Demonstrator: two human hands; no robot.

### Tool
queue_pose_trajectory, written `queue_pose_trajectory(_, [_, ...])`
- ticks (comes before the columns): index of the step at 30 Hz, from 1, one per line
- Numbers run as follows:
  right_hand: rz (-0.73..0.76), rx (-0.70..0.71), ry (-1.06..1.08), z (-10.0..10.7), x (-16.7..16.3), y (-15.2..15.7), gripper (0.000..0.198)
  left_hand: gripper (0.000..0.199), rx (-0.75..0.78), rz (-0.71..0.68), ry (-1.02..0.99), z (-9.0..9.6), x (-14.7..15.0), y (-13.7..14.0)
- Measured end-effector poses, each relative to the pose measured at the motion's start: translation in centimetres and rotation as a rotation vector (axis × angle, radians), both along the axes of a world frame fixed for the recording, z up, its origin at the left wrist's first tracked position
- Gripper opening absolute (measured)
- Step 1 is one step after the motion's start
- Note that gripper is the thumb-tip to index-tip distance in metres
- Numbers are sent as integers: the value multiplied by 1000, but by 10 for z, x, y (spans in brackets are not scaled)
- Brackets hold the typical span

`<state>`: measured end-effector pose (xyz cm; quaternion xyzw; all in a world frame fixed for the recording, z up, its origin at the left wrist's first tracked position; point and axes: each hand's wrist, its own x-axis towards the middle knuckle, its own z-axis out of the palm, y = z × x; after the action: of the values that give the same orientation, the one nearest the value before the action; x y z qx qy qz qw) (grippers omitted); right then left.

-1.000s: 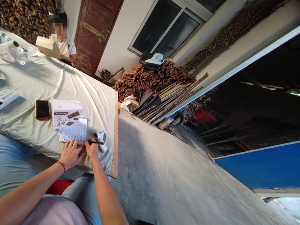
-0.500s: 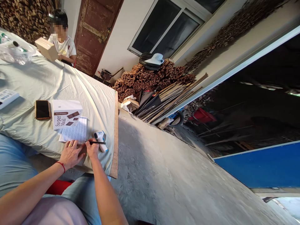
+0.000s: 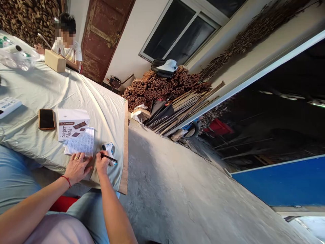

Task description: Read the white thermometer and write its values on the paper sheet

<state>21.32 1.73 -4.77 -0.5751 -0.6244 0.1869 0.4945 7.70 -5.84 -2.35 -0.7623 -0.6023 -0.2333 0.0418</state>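
My right hand (image 3: 102, 164) grips a black pen (image 3: 108, 157) near the table's right corner. The pen points out to the right, over a white and blue handheld thermometer (image 3: 108, 147) that lies just beyond the hand. My left hand (image 3: 77, 166), with a ring and a red wrist cord, lies flat with its fingers out at the lower edge of some printed sheets (image 3: 82, 144). A white box marked "Super Meal" (image 3: 71, 126) stands partly over those sheets. Left of it is a phone (image 3: 46, 119) with a dark screen.
A pale cloth (image 3: 83, 89) covers the table, whose wooden edge (image 3: 125, 145) shows at right. Across it a person (image 3: 69, 51) sits behind a cardboard box (image 3: 55, 61). Plastic bottles (image 3: 24, 59) and a white box (image 3: 9, 105) are at left. Stacked firewood (image 3: 162, 83) lines the wall.
My right hand has shifted slightly right, and the pen now slants downward. The other person's cardboard box has come down onto the table, and one of that person's hands is raised. My left hand stays put.
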Motion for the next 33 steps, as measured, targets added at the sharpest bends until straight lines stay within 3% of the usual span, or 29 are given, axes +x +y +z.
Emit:
queue_pose_trajectory(7, [42, 151, -117, 5, 0, -3, 23, 39, -14, 4, -11, -1, 1, 0])
queue_pose_trajectory(14, [167, -70, -629, 34, -19, 28, 27, 38, -5, -8, -42, -1, 1, -1])
queue_pose_trajectory(19, [145, -153, -670, 41, -33, 37, 28, 35, -25, -41, -40, 0, -4, -3])
queue_pose_trajectory(22, [45, -124, -612, 41, -12, 31, 38, 32, -33, -25, -44, 0, -28, -6])
queue_pose_trajectory(24, [-71, -124, -607, 40, 13, 26, 42, 30, -15, 78, -74, -1, -54, -6])
queue_pose_trajectory(27, [-206, -243, -620, 34, 51, 20, 48, 31, -2, 217, -163, -4, -100, 2])
queue_pose_trajectory(31, [-160, -358, -596, 22, 73, 18, 43, 30, 71, 376, -490, -4, -140, 29])
queue_pose_trajectory(33, [-136, -335, -544, 17, 72, 18, 35, 53, 136, 470, -662, -1, -146, 47])
